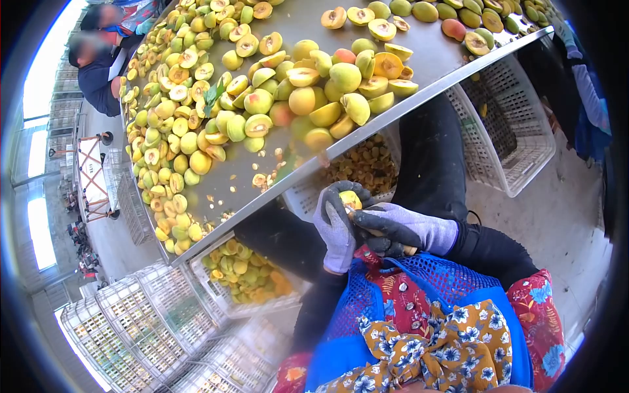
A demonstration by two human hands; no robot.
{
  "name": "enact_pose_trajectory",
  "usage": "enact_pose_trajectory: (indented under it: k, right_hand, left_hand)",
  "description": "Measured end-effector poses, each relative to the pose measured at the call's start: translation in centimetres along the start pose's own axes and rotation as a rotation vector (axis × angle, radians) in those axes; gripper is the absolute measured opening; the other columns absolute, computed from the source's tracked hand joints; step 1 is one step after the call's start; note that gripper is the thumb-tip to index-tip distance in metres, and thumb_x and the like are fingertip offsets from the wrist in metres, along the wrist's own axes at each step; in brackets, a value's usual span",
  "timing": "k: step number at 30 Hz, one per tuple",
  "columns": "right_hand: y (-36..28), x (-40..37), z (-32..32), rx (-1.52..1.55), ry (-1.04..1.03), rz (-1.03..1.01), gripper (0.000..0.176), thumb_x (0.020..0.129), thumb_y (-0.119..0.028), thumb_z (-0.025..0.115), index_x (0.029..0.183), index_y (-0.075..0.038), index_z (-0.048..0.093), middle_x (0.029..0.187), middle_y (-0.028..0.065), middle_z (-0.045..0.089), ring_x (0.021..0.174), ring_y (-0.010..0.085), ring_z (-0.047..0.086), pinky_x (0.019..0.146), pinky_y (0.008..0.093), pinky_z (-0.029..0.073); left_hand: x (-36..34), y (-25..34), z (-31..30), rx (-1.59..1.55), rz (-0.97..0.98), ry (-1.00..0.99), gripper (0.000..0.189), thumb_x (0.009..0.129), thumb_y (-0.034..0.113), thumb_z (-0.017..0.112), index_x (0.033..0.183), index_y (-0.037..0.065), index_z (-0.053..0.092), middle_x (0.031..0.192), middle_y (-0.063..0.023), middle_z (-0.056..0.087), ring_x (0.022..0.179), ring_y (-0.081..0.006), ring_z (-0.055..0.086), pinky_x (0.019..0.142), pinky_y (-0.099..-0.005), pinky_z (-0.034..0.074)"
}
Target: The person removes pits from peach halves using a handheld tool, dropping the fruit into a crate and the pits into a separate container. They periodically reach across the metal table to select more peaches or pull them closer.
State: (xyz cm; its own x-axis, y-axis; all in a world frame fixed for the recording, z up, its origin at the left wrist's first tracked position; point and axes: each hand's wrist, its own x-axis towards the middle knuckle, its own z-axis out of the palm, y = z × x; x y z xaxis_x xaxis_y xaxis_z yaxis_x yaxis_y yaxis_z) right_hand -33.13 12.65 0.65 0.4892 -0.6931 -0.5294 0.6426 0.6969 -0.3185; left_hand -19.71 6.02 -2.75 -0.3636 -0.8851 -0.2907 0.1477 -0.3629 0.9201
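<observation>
My left hand (335, 226), in a grey and black glove, is closed around a halved yellow-green fruit (350, 200) in front of my body. Against it, my right hand (400, 228), gloved the same way, grips a small tool whose wooden handle end (410, 250) shows below the fingers. The tool's tip meets the fruit, though its blade is mostly hidden. Just beyond the hands is the metal table edge (288, 183), with a pile of whole and halved fruits (301, 98) on top.
Below the table edge, a crate of brown pits or scraps (367, 167) stands between my legs. A crate of halved fruit (242, 272) is at the left, beside stacked white crates (137, 321). Another crate (524, 157) stands right. People are at the far left (98, 75) and right (590, 98).
</observation>
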Motion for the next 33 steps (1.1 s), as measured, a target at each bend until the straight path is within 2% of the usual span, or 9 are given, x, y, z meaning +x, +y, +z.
enact_pose_trajectory:
  k: [3, 7, 11, 15, 19, 23, 28, 30, 33]
  right_hand:
    - [0.0, 0.6, -1.9, 0.383, -0.262, 0.186, 0.04, 0.099, -0.046, 0.052, 0.086, -0.009, 0.056, 0.058, -0.0019, 0.05, 0.041, 0.0069, 0.044, 0.035, 0.0182, 0.034]
    - [0.8, 0.7, -1.5, -0.188, 0.039, -0.047, 0.04, 0.1, -0.045, 0.049, 0.086, -0.008, 0.056, 0.058, -0.0029, 0.05, 0.045, 0.0057, 0.048, 0.038, 0.0189, 0.037]
    - [0.8, 0.1, -1.3, 0.009, -0.022, -0.048, 0.04, 0.1, -0.045, 0.049, 0.087, -0.008, 0.056, 0.058, -0.0013, 0.05, 0.043, 0.0063, 0.046, 0.037, 0.019, 0.036]
    - [0.0, 0.5, -2.9, 0.525, -0.348, 0.325, 0.036, 0.1, -0.039, 0.053, 0.086, -0.007, 0.054, 0.056, 0.0005, 0.048, 0.037, 0.0068, 0.043, 0.032, 0.0173, 0.034]
    - [2.1, 1.1, -1.6, 0.067, 0.142, -0.03, 0.03, 0.1, -0.033, 0.054, 0.087, -0.006, 0.054, 0.062, 0.0023, 0.052, 0.039, 0.0074, 0.044, 0.033, 0.0179, 0.035]
    - [1.9, 1.0, -3.7, 0.668, -0.426, 0.287, 0.026, 0.1, -0.029, 0.054, 0.099, -0.002, 0.053, 0.077, 0.0068, 0.053, 0.046, 0.0071, 0.046, 0.032, 0.0165, 0.034]
    - [1.1, 0.1, -2.5, 0.595, -0.305, 0.195, 0.027, 0.101, -0.024, 0.051, 0.11, 0.001, 0.051, 0.081, 0.0066, 0.055, 0.047, 0.0074, 0.047, 0.035, 0.0141, 0.036]
    - [0.1, -0.8, -0.6, 0.342, -0.188, 0.102, 0.026, 0.101, -0.023, 0.051, 0.11, 0.002, 0.052, 0.082, 0.0069, 0.056, 0.047, 0.0066, 0.047, 0.038, 0.0137, 0.039]
    - [0.2, -0.6, -0.5, 0.461, -0.27, 0.187, 0.027, 0.101, -0.025, 0.051, 0.105, 0.001, 0.053, 0.08, 0.007, 0.056, 0.045, 0.0045, 0.045, 0.043, 0.014, 0.041]
  left_hand:
    - [0.7, 0.5, -0.4, -0.039, -0.101, -0.079, 0.043, 0.105, 0.036, 0.041, 0.098, -0.002, 0.06, 0.085, -0.0114, 0.066, 0.075, -0.0199, 0.066, 0.069, -0.0319, 0.055]
    - [0.5, 0.1, -0.8, 0.096, -0.17, -0.068, 0.043, 0.105, 0.033, 0.04, 0.094, -0.002, 0.061, 0.082, -0.0107, 0.066, 0.074, -0.0185, 0.065, 0.068, -0.0301, 0.053]
    - [0.0, -0.7, -0.3, 0.264, 0.036, -0.034, 0.04, 0.106, 0.029, 0.039, 0.093, -0.003, 0.061, 0.082, -0.0101, 0.066, 0.073, -0.0173, 0.065, 0.068, -0.0293, 0.052]
    - [0.0, -0.7, -0.3, 0.158, 0.014, -0.073, 0.039, 0.106, 0.028, 0.039, 0.095, -0.003, 0.062, 0.081, -0.0085, 0.066, 0.073, -0.016, 0.064, 0.068, -0.0291, 0.051]
    - [0.9, -1.8, -1.9, 0.235, -0.248, -0.197, 0.044, 0.106, 0.033, 0.039, 0.095, -0.002, 0.063, 0.08, -0.0083, 0.066, 0.073, -0.0145, 0.063, 0.069, -0.0285, 0.051]
    - [0.3, 0.0, -1.4, 0.091, -0.15, -0.277, 0.05, 0.105, 0.041, 0.04, 0.095, -0.003, 0.063, 0.082, -0.01, 0.067, 0.077, -0.016, 0.064, 0.072, -0.0297, 0.052]
    - [0.4, 1.1, -1.1, 0.07, 0.185, -0.416, 0.048, 0.105, 0.036, 0.039, 0.099, -0.005, 0.063, 0.09, -0.0148, 0.068, 0.083, -0.02, 0.066, 0.077, -0.0328, 0.052]
    - [0.9, 1.9, -1.8, 0.196, 0.228, -0.507, 0.047, 0.105, 0.034, 0.039, 0.101, -0.006, 0.063, 0.091, -0.0154, 0.068, 0.083, -0.021, 0.066, 0.078, -0.033, 0.052]
    - [0.5, 3.4, -1.4, 0.116, 0.115, -0.498, 0.046, 0.105, 0.034, 0.038, 0.101, -0.006, 0.062, 0.09, -0.0153, 0.068, 0.081, -0.0214, 0.066, 0.078, -0.0326, 0.053]
